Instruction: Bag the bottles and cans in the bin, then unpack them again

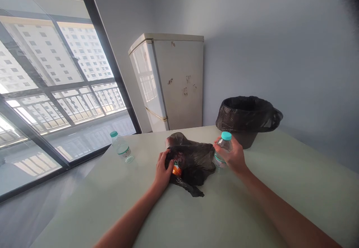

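Clasping a teal-capped bottle [225, 142] at three o'clock from the black bag [198, 159], the right hand [235, 156] appears mid-job, the left hand [163, 167] touching the bag (grip unclear), an orange item [177, 170] in its folds, a second bottle [122, 147] untouched at nine o'clock.

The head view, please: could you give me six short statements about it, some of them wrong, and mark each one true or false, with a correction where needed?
1. The right hand holds a bottle. True.
2. The left hand touches the black bag. True.
3. Neither bottle has a cap. False: the held one and the second bottle both have turquoise caps.
4. The second bottle lies on its side. False: it stands upright on the table.
5. The bin has a dark liner over its rim. True.
6. The fridge is black. False: the fridge is whitish.
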{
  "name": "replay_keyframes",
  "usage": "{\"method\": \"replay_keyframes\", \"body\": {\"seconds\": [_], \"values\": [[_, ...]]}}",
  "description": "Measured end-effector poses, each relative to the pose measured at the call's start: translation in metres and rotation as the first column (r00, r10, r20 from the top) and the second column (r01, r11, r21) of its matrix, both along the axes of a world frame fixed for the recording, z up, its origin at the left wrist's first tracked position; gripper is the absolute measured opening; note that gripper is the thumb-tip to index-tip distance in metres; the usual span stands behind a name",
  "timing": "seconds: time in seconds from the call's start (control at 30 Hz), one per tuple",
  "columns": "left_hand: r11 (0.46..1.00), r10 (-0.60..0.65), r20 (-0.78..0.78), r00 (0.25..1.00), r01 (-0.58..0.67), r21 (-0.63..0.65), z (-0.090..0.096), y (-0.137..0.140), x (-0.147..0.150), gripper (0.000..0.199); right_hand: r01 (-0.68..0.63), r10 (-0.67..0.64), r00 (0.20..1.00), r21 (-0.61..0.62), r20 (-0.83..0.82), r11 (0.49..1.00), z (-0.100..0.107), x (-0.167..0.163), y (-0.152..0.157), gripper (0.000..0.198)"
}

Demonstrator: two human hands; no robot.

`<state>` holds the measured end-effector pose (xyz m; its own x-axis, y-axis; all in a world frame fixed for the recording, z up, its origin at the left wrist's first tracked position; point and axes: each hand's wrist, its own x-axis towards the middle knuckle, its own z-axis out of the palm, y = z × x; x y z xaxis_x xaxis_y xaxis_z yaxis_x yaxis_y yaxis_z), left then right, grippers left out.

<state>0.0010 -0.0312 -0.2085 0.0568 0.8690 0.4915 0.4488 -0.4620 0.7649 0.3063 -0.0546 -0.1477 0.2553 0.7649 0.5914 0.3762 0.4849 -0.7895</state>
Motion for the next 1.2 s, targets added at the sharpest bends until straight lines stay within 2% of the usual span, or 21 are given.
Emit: {"method": "replay_keyframes", "body": {"seconds": [0.3,0.57,0.73,1.2], "values": [[1.0,-0.002,-0.005,1.0,0.002,0.003,-0.0002,-0.0002,-0.0001,0.04,0.002,-0.002,1.0,-0.012,0.03,1.0,0.0032,0.0011,-0.0011,0.02],[1.0,-0.004,-0.012,1.0,0.004,0.001,0.0003,0.0002,0.0002,0.04,-0.036,0.037,0.999,0.032,-0.008,0.999,-0.0011,0.0028,0.0014,0.021],[1.0,-0.007,-0.01,1.0,0.007,0.006,-0.0005,0.0007,0.0004,0.039,-0.041,0.041,0.999,0.005,-0.024,0.999,-0.0011,0.0021,0.0017,0.021],[1.0,-0.014,-0.005,1.0,0.014,-0.017,-0.0017,0.0007,0.0004,0.037,0.035,-0.034,0.999,0.025,-0.029,0.999,-0.0027,0.0001,0.0013,0.016]]}}
